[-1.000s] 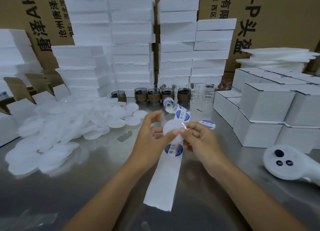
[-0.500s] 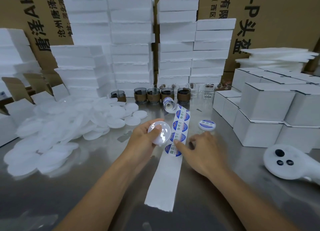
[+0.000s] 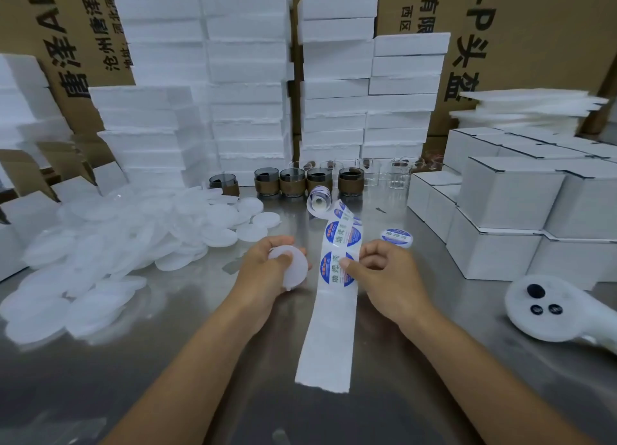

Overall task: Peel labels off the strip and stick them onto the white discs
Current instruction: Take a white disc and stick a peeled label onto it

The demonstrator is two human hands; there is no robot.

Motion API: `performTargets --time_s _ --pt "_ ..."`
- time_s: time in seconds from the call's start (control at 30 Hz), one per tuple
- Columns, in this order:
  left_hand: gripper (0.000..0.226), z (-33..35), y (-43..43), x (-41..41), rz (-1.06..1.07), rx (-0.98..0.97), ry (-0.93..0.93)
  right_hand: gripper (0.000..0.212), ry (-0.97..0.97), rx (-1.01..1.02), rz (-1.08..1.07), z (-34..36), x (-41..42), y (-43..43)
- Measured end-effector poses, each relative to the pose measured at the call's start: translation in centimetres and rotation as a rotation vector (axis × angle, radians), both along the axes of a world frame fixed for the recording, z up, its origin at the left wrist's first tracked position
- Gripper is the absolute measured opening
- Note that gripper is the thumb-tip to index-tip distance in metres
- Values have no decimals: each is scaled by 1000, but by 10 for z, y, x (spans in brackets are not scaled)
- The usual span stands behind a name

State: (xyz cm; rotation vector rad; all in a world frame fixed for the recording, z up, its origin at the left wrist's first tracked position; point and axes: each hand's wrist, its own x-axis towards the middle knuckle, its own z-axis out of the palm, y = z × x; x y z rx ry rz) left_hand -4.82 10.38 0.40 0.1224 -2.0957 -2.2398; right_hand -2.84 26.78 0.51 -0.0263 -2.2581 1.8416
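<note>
Our left hand (image 3: 263, 272) grips a blank white disc (image 3: 295, 266) just left of the label strip (image 3: 329, 337) lying on the steel table (image 3: 200, 327). Our right hand (image 3: 387, 274), fingers curled, seems to pinch the right edge of the nearest label (image 3: 332, 272).

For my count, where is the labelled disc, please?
Head view: the labelled disc lies on the table right of the label strip, just beyond the right hand.

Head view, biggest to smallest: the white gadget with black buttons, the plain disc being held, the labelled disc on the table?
1. White gadget
2. plain disc
3. labelled disc
The labelled disc lies farther off, so the two discs may really match.
</note>
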Motion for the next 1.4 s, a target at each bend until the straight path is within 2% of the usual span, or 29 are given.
performTargets --time_s 0.1,0.2,0.27,0.33,0.43,0.47,0.6,0.8,0.97,1.17,1.4 --pt "19 -3 3 2 -92 -56 -18 19 44 -103 25 2 1 1" --pt "16 -3 8 5 -200 -61 -6 21 73 -76 22 1 1 0" --pt "17 -2 10 8 -235 -84 12 25 104 -18 -4 -2 0 -2" --pt "17 -2 12 10 -256 -122 43 39 161 55 -53 -4 -1 -2" --pt "18 0 12 12 -274 -143 55 64 301 319 -112 -5 0 3" --pt "18 0 12 13 -284 -137 54 62 354 400 -109 -5 0 5" --pt "18 2 12 15 -303 -136 61 32 529 675 -103 -2 2 7" --pt "17 1 10 16 -350 -62 77 25 592 789 -104 2 6 9" --pt "35 3 12 16 -336 -41 97 23 580 796 -115 3 7 9" --pt "14 2 14 14 -232 -49 85 17 664 754 -65 2 7 10" --pt "18 1 14 11 -152 -64 82 9 659 666 21 2 10 4"
